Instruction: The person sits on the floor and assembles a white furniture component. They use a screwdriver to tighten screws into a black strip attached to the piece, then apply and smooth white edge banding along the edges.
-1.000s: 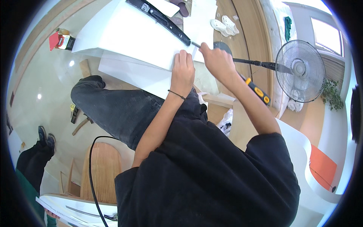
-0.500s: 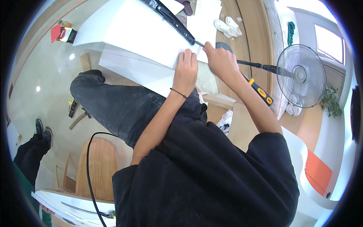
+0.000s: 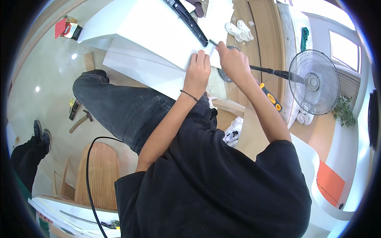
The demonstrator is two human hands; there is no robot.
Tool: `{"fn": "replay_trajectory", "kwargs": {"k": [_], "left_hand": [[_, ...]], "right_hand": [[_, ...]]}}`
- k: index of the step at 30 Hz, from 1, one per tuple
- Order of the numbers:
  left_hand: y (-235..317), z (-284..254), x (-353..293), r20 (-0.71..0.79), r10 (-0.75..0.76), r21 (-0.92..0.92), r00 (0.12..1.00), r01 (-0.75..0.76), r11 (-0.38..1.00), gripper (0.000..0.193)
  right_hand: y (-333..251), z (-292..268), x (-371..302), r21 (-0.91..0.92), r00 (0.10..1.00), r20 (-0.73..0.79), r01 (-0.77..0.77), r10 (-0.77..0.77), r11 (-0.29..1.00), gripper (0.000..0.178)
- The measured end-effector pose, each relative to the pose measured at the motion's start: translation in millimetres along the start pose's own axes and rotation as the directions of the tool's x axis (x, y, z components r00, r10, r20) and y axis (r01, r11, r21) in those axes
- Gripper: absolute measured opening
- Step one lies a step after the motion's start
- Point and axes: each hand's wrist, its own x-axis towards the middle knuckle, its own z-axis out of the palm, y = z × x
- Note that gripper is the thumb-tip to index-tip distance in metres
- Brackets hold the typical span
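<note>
My left hand [image 3: 198, 73] grips the near edge of a large white panel [image 3: 151, 29], its fingers over the top and its thumb out of sight. On the panel lies a long black slotted rail [image 3: 186, 22]. From my closed right hand [image 3: 233, 59] juts a thin dark metal shaft [image 3: 213, 42], its tip just apart from the rail's near end. Past my right forearm shows a yellow-and-black handle [image 3: 271, 97]; whether it belongs to that shaft I cannot tell.
A standing fan [image 3: 313, 82] is at the right, near white clogs [image 3: 239, 31]. On the floor at left lie a hammer [image 3: 81, 121] and a box [image 3: 71, 31]. A wooden board [image 3: 97, 174] and black cable [image 3: 88, 170] are lower left. Another person's legs [image 3: 27, 154] stand beyond.
The shaft's tip has drawn away from the rail's end, up and to the right with my right hand. My left hand keeps to the panel's edge. The whole view has shifted slightly.
</note>
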Motion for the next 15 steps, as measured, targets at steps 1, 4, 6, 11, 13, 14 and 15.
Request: {"fn": "replay_trajectory", "kwargs": {"k": [1, 4, 6, 11, 13, 14, 15], "left_hand": [[0, 0, 0, -0.020, 0.000, -0.004, 1.000, 0.000, 1.000, 0.022], [-1, 0, 1, -0.038, 0.005, -0.009, 0.999, -0.006, 1.000, 0.022], [-1, 0, 0, -0.033, 0.011, -0.001, 0.999, -0.011, 1.000, 0.022], [-1, 0, -1, -0.006, -0.003, 0.005, 1.000, 0.003, 1.000, 0.022], [-3, 1, 1, -0.008, -0.006, 0.019, 1.000, 0.006, 1.000, 0.022], [-3, 1, 3, -0.004, -0.005, 0.020, 1.000, 0.005, 1.000, 0.023], [-3, 0, 2, 0.012, -0.009, 0.015, 1.000, 0.008, 1.000, 0.023]], "right_hand": [[0, 0, 3, 0.003, 1.000, 0.006, -0.002, 0.002, 1.000, 0.023], [-2, -5, 4, -0.044, 0.985, 0.159, -0.055, 0.061, 0.998, 0.024], [-1, -9, 6, -0.018, 1.000, 0.021, 0.003, -0.002, 1.000, 0.023], [14, 1, 2, 0.030, 0.995, 0.099, -0.003, 0.000, 1.000, 0.022], [23, 7, 2, -0.011, 0.992, 0.126, -0.027, 0.028, 1.000, 0.023], [27, 9, -1, -0.035, 0.987, 0.160, -0.026, 0.032, 0.999, 0.024], [30, 7, 0, -0.087, 0.968, 0.231, -0.078, 0.097, 0.993, 0.025]]}}
